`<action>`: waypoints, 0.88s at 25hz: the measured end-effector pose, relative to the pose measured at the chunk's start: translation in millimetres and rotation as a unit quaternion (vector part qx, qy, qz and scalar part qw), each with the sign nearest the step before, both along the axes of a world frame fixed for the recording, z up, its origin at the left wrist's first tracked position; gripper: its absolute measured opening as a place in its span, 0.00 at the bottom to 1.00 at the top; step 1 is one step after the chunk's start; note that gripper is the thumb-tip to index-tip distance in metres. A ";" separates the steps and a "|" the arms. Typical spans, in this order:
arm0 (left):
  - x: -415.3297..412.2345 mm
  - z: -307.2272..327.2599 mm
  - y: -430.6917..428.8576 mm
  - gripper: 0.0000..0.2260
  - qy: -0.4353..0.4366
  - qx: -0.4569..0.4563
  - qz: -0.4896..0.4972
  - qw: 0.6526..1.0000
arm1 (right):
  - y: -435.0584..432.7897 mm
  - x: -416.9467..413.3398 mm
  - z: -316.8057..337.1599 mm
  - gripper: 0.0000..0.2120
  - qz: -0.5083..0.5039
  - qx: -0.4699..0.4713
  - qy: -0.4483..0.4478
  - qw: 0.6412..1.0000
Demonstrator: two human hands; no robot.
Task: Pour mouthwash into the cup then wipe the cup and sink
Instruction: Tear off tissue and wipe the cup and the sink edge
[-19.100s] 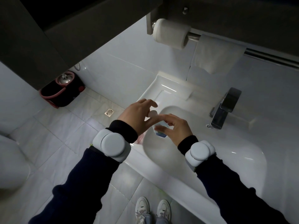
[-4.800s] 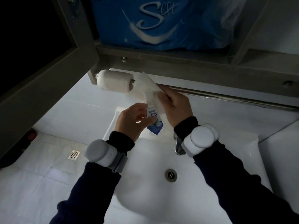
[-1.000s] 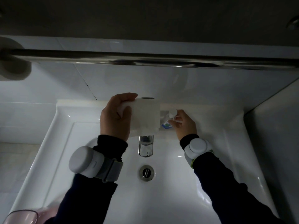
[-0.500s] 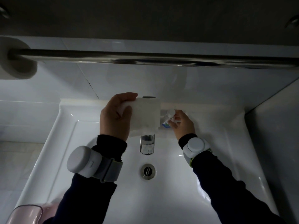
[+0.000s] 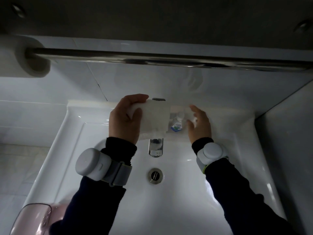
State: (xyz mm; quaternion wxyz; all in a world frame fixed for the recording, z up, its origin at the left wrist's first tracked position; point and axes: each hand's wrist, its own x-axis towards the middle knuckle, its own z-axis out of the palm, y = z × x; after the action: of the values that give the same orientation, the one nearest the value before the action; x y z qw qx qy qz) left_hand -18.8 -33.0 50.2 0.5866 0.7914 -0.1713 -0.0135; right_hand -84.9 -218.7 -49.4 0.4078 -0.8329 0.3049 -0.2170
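**Sink stn – items in view, near to far**

1. Pink see-through plastic cup (image 5: 32,217) – btm-L corner, at the near L corner of the sink. Partly cut off by frame; contents can't tell.
2. Dark long sleeves, both arms, each w/ a pale grey round wrist unit: L (image 5: 94,164), R (image 5: 211,152).
3. White glazed ceramic sink (image 5: 55,150) – rectangular, bowl under both arms. Round metal drain (image 5: 155,173) mid-bowl; chrome tap spout (image 5: 155,147) just beyond it.
4. Left hand (image 5: 125,121) – over the back of the basin, L of tap. Fingers curled and clamped on the L end of a white folded paper tissue (image 5: 155,117); the tissue spreads R across the tap body, hiding most of it.
5. Small clear mouthwash bottle w/ white cap and blue-green label (image 5: 177,122) – upright on the sink's back ledge, just R of the tap, L side tucked behind the tissue edge.
6. Right hand (image 5: 199,124) – just R of the bottle, fingers apart and loose, gripping nothing. Contact w/ bottle: can't tell, blurred.
7. White glossy wall tiles (image 5: 135,78) behind the sink; pale floor tiles (image 5: 17,158) far L.
8. Steel rail (image 5: 169,60) across the wall above; white paper roll (image 5: 22,56) on its L end.
9. Dark cabinet underside (image 5: 152,17) at top.
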 end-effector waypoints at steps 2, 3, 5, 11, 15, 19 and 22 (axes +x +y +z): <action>-3.7 4.8 3.3 0.16 0.001 -0.007 0.000 1.000 | 5.8 -5.6 23.2 0.19 -0.042 -0.012 -0.082 0.996; -5.9 8.0 5.9 0.16 0.000 -0.010 0.000 1.000 | 12.8 -9.5 37.3 0.17 -0.048 -0.010 -0.119 0.992; -11.3 14.3 12.9 0.17 0.001 -0.018 0.001 1.000 | 34.1 -17.2 65.0 0.12 -0.020 0.021 -0.160 0.987; -24.3 28.9 48.5 0.18 0.010 -0.013 0.020 1.000 | 93.9 -10.8 109.9 0.15 0.143 0.167 -0.098 0.971; -37.4 38.8 98.7 0.17 0.015 -0.019 0.042 0.999 | 145.5 -15.9 120.5 0.16 0.242 0.142 -0.030 0.959; -57.0 33.4 147.7 0.16 0.017 0.000 0.050 0.999 | 185.2 -24.6 120.8 0.09 0.270 0.134 0.000 0.953; -67.0 28.2 194.7 0.15 0.046 -0.033 0.075 0.996 | 226.3 -32.7 118.0 0.10 0.289 0.165 -0.018 0.943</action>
State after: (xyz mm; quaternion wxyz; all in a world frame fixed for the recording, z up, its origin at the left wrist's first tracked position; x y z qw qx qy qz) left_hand -85.8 161.7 78.4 0.6189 0.7810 -0.0843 -0.0005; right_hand -117.6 7.6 68.6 0.5898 -0.8023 0.0756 -0.0517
